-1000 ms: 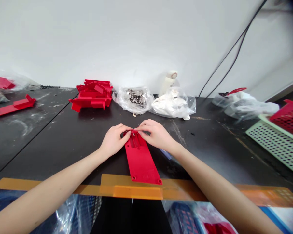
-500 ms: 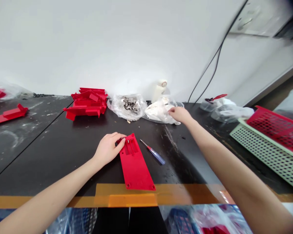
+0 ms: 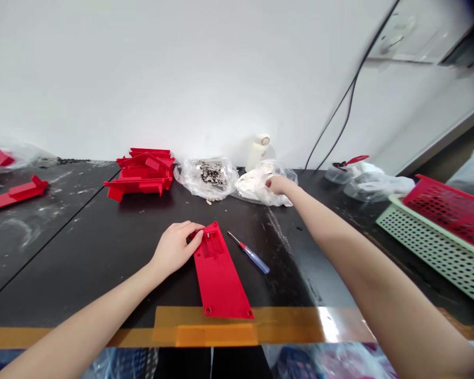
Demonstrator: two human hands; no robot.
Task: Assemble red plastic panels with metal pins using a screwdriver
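Observation:
A long red plastic panel (image 3: 224, 281) with a battery compartment at its far end lies on the black table, its near end over the brown tape. My left hand (image 3: 177, 245) grips the panel's far left corner between thumb and fingers. To the panel's right lies a screwdriver (image 3: 249, 253) with a clear blue handle, its tip pointing away. My right hand (image 3: 280, 185) is stretched out to an open plastic bag of white contents (image 3: 256, 184). Its fingers are curled down into the bag, and their tips are hidden.
Left of the white bag sits a clear bag of small metal parts (image 3: 211, 173). Red plastic parts (image 3: 142, 173) are stacked at the back left, and another red panel (image 3: 16, 195) lies farther left. A cream bottle (image 3: 257, 150) stands behind; a pale green basket (image 3: 430, 242) is at right.
My right hand has moved slightly left and deeper into the white bag, its fingers more curled. My left hand stays on the panel. The view has tilted up a little.

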